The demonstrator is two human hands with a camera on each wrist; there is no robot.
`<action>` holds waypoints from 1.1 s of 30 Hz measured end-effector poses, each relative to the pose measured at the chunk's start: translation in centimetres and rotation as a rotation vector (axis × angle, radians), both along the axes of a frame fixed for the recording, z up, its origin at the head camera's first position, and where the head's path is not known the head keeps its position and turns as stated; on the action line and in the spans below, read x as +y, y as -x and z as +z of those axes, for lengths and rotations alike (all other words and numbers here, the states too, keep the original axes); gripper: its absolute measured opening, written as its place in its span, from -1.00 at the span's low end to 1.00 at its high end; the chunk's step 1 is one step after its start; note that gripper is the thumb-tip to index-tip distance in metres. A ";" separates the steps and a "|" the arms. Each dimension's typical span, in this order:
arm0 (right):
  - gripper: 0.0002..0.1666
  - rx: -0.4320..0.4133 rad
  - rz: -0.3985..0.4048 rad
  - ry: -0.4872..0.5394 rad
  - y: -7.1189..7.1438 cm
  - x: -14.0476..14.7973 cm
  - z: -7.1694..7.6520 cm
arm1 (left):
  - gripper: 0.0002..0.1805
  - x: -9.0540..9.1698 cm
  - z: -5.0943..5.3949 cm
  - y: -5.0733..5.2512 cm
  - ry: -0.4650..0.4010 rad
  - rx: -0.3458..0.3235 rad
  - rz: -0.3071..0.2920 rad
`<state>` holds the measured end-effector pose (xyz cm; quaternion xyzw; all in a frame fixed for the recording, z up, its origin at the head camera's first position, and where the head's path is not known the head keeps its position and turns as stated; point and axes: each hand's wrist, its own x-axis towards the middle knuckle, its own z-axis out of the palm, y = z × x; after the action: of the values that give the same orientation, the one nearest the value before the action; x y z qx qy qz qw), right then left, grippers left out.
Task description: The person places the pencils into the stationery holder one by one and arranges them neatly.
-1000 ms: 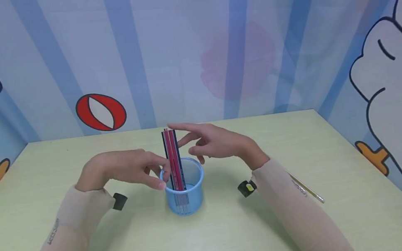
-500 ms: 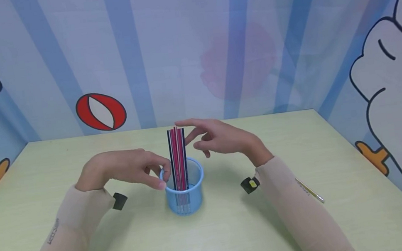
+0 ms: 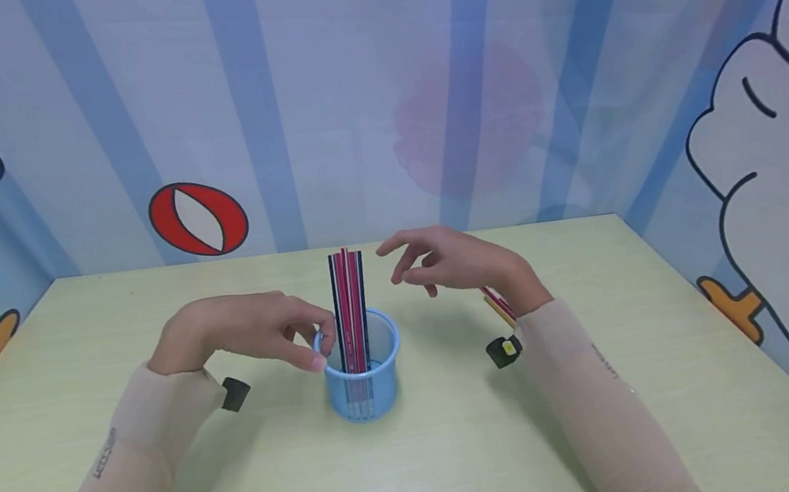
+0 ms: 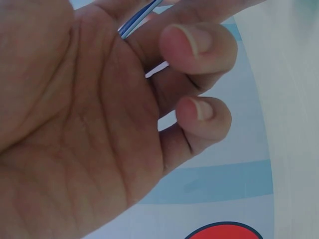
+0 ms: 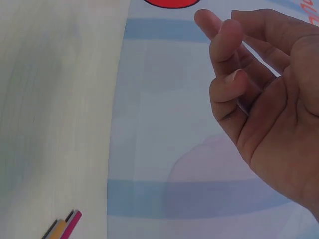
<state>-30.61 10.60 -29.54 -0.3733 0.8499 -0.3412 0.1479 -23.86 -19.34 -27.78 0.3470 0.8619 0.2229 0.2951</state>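
Note:
A translucent light-blue cup (image 3: 387,393) stands upright with several red and dark pencils (image 3: 350,309) in it, their tops well above the rim. My left hand (image 3: 265,332) grips the cup's left rim, the thumb outside and the bent forefinger at the inner side. In the left wrist view the palm and two loosely curled fingers fill much of the picture; a sliver of blue shows behind them. To the right of the pencils, my right hand (image 3: 451,259) hovers apart from them with relaxed fingers. The right wrist view shows this hand (image 5: 269,94) holding nothing.
More pencils, red and yellow (image 3: 500,307), lie on the table under my right forearm, which partly hides them; their ends (image 5: 62,226) also show in the right wrist view. A patterned blue wall sheet (image 3: 357,119) rises behind the pale table (image 3: 422,472).
My right hand has left the pencils and moved right. The pencils in the cup first shifted right and stand straighter. More of the table pencils' upper ends show now. My left hand stays put.

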 end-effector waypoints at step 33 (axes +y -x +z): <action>-0.61 -0.179 -0.216 -0.362 2.6 6.8 -1.3 | -0.87 0.1 -0.1 -0.1 0.004 0.000 0.011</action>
<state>-33.21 17.42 -30.88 -0.2156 0.9158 -0.2286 0.2499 -23.77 -19.27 -27.85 0.3418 0.8642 0.2229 0.2944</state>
